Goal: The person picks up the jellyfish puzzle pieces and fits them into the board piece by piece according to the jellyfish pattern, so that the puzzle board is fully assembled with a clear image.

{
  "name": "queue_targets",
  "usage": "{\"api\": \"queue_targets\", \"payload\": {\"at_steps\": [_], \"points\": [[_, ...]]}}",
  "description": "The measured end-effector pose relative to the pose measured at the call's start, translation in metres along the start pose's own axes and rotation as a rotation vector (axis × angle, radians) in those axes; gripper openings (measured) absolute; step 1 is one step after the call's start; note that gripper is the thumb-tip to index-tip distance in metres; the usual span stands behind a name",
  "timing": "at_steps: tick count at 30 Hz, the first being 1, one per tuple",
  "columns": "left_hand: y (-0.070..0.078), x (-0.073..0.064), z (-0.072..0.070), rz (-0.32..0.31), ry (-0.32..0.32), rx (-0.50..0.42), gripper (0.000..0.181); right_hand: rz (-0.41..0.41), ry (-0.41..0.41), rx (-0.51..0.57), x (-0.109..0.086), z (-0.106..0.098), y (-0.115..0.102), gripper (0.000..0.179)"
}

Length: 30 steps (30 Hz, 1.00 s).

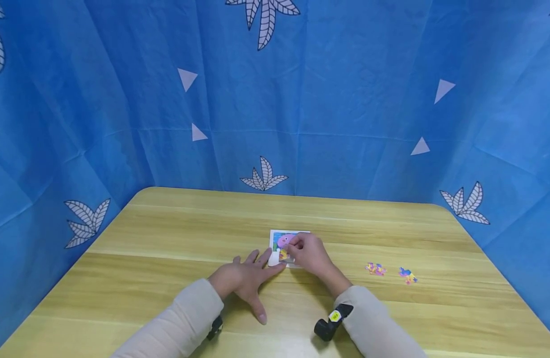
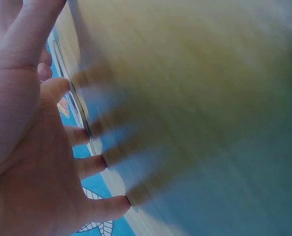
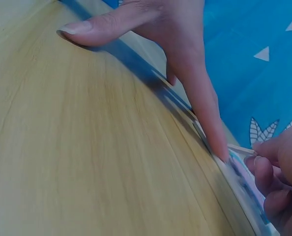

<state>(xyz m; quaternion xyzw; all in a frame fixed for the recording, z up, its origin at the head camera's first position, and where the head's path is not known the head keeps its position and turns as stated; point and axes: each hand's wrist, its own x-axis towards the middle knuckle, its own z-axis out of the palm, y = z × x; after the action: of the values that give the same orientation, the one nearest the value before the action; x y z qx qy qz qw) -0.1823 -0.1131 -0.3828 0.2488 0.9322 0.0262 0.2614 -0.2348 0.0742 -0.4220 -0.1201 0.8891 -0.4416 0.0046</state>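
Puzzle board point(image 1: 274, 258) on table point(image 1: 145, 278), picture partly filled, near-left patch bare white. Right hand point(image 1: 312, 253): grip pinching thin piece point(image 3: 242, 149) over board. Left hand point(image 1: 245, 279): grip apart, touching board edge. Loose pieces point(image 1: 375, 269) well right, unplaced.

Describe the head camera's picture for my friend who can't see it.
A person's right hand pinches a puzzle piece over a white-edged cartoon puzzle board, while the spread left hand touches the board's edge. More colorful pieces lie to the right on a wooden table, before a blue curtain.
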Motion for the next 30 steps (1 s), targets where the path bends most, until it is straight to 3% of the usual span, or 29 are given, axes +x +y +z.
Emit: {"api": "queue_targets", "payload": {"at_steps": [8,18,30], "points": [[-0.001,-0.001,0.0,0.001,0.001,0.017,0.119,0.016,-0.043,0.0,0.004,0.008,-0.003,0.007],[-0.001,0.001,0.0,-0.001,0.0,0.033,0.12,-0.054,-0.032,-0.002,0.004,0.014,-0.001,0.007],[-0.002,0.004,0.002,-0.007,-0.015,0.021,0.12,-0.008,-0.036,-0.035,0.008,0.02,-0.002,0.011]]}}
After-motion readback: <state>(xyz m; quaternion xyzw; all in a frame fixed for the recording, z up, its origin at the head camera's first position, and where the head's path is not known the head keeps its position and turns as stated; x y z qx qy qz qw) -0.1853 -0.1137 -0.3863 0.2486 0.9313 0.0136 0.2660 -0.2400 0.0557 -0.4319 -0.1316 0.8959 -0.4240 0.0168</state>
